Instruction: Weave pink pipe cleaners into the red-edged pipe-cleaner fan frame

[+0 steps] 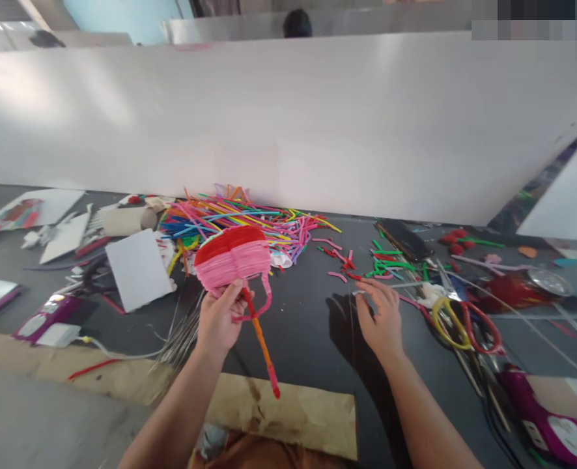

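Note:
My left hand (220,319) is closed around the lower edge of a pipe-cleaner craft (234,260), with the thumb on its front. The craft is a rounded panel of pink rows below a red band, with a pink loop at its right side. A red and orange wrapped stem (262,339) hangs from it, slanting down to the right. Low over the dark table, my right hand (380,316) has its fingers stretched out and slightly bent, nothing plainly in them. Its fingertips are close to short cut pipe-cleaner pieces (350,264), mostly red and pink; I cannot tell if they touch.
A heap of colourful pipe cleaners (249,215) lies against the white partition (318,130). Scissors (467,326) with yellow and red handles and a purple glue gun (552,417) lie right. A white square panel (139,270) and another purple device (47,319) are left.

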A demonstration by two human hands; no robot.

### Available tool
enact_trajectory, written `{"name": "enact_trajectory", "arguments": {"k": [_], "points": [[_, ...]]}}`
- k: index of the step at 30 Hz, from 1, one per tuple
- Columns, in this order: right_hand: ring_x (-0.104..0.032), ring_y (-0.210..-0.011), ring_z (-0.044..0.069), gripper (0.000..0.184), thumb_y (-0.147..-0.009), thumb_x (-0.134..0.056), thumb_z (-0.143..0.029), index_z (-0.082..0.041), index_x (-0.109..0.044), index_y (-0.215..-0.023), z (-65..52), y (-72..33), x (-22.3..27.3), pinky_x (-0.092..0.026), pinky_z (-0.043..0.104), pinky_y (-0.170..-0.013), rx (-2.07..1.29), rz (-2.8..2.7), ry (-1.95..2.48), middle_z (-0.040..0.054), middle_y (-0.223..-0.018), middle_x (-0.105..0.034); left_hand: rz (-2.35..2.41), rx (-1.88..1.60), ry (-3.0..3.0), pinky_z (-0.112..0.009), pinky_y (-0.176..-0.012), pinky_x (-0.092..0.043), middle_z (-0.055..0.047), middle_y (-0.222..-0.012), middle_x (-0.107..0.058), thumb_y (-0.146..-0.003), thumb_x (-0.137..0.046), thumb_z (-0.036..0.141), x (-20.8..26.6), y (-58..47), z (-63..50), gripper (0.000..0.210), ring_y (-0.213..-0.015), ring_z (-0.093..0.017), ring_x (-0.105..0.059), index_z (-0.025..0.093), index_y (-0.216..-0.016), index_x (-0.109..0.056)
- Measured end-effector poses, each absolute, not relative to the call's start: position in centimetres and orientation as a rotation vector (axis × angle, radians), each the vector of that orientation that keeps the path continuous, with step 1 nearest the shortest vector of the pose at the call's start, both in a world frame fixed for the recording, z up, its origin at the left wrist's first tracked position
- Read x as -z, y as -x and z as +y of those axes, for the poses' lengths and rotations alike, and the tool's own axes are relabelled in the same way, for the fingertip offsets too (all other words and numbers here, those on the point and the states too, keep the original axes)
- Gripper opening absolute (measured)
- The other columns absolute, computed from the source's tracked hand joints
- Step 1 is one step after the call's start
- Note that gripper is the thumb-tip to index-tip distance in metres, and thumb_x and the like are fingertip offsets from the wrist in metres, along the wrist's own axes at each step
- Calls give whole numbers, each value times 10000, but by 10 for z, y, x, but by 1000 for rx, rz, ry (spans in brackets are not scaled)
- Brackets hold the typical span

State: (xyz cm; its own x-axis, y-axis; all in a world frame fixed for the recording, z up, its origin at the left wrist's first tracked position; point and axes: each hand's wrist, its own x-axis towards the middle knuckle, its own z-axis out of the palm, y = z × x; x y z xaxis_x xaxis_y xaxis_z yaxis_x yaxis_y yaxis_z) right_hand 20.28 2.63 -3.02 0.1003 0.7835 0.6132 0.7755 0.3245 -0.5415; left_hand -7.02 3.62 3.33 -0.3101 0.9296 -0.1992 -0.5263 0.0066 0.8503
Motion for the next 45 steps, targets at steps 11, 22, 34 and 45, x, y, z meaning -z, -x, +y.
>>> {"name": "enact_trajectory", "arguments": {"k": [11, 22, 34, 45], "points": [[-571, -993, 195, 224, -867, -461, -192, -161, -606, -1035, 111, -107, -7, -435, 315, -861, -259, -2277, 1273, 90, -1028, -656, 1062, -1529, -368, -209, -548, -480, 4, -589, -627, -566, -796, 267, 10, 99, 7, 248, -519, -94, -581, 120, -678, -629], [-517, -1023, 217, 162, -870, -489, -214, -174, -638, -919, 179, -20, -7, -373, 338, -911, -115, -2477, 1391, 104, -1012, -633, 977, -1666, -245, -189, -549, -451, 25, -608, -605, -604, -781, 275, 9, 111, 2, 242, -541, -76, -565, 135, -696, -606], [-579, -974, 196, 314, -880, -532, -321, -177, -529, -1159, 218, 4, -1, -500, 403, -811, -316, -2524, 1729, 80, -1173, -553, 921, -1661, -124, -201, -566, -471, 11, -640, -617, -595, -790, 276, 9, 112, -1, 256, -567, -84, -574, 125, -697, -610], [-625, -872, 191, 269, -873, -399, -227, -185, -621, -1020, 225, 6, -11, -447, 293, -765, -332, -2326, 1463, 67, -960, -690, 900, -1564, -176, -218, -579, -474, 14, -618, -592, -626, -773, 258, 9, 103, -4, 221, -562, -86, -565, 129, -688, -604]]}}
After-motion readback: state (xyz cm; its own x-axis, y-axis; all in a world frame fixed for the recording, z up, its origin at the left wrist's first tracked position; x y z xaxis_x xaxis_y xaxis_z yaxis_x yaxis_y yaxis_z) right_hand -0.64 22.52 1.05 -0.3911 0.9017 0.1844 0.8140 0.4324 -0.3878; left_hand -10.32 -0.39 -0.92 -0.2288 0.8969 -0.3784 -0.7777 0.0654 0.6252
